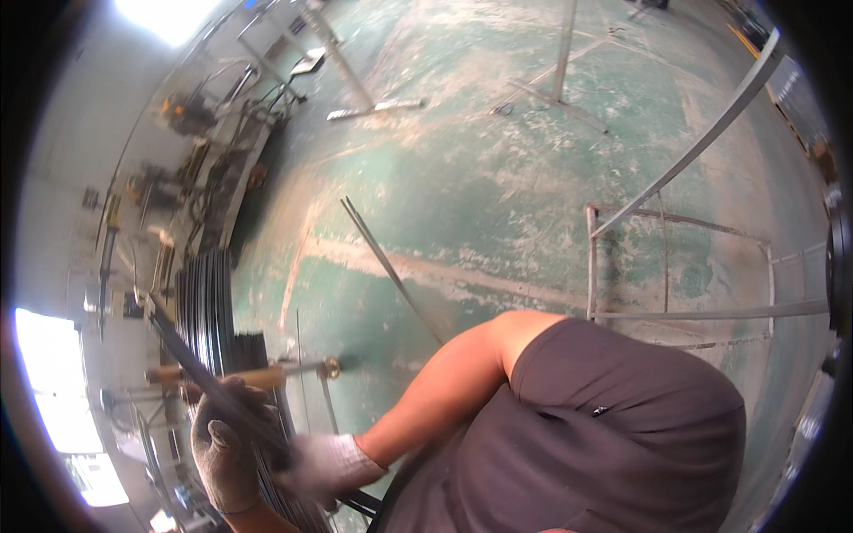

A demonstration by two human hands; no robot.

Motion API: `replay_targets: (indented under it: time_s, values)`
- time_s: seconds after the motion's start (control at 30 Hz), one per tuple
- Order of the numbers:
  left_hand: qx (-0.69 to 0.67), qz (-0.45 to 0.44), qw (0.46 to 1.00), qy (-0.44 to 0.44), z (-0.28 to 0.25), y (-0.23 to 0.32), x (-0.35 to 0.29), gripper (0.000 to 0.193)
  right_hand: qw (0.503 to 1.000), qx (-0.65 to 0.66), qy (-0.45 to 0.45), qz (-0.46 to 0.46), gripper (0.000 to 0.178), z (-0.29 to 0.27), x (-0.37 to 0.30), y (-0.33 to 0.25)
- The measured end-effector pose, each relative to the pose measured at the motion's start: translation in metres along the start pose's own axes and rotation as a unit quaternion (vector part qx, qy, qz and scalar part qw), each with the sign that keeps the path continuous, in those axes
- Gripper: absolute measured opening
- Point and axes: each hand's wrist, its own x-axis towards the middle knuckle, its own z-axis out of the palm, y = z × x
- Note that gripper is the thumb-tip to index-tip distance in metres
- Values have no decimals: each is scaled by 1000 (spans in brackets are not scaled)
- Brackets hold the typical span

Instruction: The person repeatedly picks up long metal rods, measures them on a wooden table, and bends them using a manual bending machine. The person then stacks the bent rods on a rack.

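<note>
Long dark metal strips (191,355) slant from the upper left down toward my body. My left hand (222,453), in a light work glove with darkened fingers, is wrapped around them from beneath. Lower along the same strips, my right hand (324,464) is closed over them; its glove is pale and its outline is smeared by motion. Just beyond my hands stands a dense bundle of dark strips (204,306). A tan bar-shaped piece (258,377) lies across this bundle, close to my left fingers. Dark strip ends emerge below my right wrist.
Thin metal bars (382,253) extend behind my right arm. To the right stands a metal frame (680,315) with a long slanting rail. Upright stands (360,98) are on the worn green floor (498,195). A workbench with machinery (240,178) lines the left wall.
</note>
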Motion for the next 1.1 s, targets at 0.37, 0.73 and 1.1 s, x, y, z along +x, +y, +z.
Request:
replay_targets:
  time_s: [0.37, 0.73, 1.1]
  values:
    - [209, -194, 950, -129, 122, -45, 187, 65, 906, 262, 261, -207, 23, -316, -49, -275]
    - [403, 226, 886, 45, 286, -40, 484, 11, 840, 52, 396, -367, 48, -491, -116, -539]
    - [406, 417, 809, -79, 502, 67, 742, 8, 117, -869, 466, -116, 50, -604, -223, -652]
